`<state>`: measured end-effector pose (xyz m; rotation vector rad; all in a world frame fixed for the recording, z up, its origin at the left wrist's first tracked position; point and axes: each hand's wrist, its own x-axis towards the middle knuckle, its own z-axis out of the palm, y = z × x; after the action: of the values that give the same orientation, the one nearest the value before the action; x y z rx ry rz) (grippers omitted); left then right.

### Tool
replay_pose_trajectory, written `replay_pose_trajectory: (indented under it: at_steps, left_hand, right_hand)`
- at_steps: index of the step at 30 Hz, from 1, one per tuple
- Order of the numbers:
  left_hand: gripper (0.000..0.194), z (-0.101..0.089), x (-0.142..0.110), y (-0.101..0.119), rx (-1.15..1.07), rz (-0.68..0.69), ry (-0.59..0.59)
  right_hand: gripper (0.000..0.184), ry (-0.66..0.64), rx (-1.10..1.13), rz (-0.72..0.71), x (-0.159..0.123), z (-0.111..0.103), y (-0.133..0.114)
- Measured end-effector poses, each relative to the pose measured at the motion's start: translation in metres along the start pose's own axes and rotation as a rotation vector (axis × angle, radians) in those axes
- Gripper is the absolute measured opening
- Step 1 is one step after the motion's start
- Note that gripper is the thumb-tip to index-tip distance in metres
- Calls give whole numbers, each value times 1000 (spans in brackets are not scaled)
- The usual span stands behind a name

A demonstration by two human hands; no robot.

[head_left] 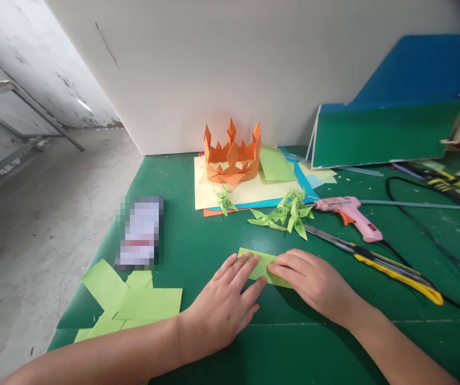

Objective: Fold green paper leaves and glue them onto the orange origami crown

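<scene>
A folded light-green paper (258, 261) lies flat on the green table (197, 240) in front of me. My left hand (225, 305) rests on its left part with fingers stretched out flat. My right hand (313, 280) presses on the paper's right part, fingers curled together with the tips on the fold. Just behind the paper lie several small green folded paper pieces (288, 214).
An orange paper crown (233, 154) stands on coloured sheets (249, 192) at the back. A pink glue gun (350, 211) and a yellow utility knife (394, 264) lie to the right, with a black cord (426, 224). Green paper squares (133, 302) and a phone (141, 231) sit left. Green and blue boards (386, 133) lean back right.
</scene>
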<state>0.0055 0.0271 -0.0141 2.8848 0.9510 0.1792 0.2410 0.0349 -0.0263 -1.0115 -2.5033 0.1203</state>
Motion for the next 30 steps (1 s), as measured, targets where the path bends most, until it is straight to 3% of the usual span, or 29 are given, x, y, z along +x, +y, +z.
replay_pose_trajectory:
  at_steps: [16,30]
  left_hand:
    - [38,2,-1,-1,21,9,9]
    - [43,8,-5,3,151,56,20]
  right_hand:
    - [32,-23,42,46,3,-5,-1]
    - [32,-17,26,4,0,-5,1]
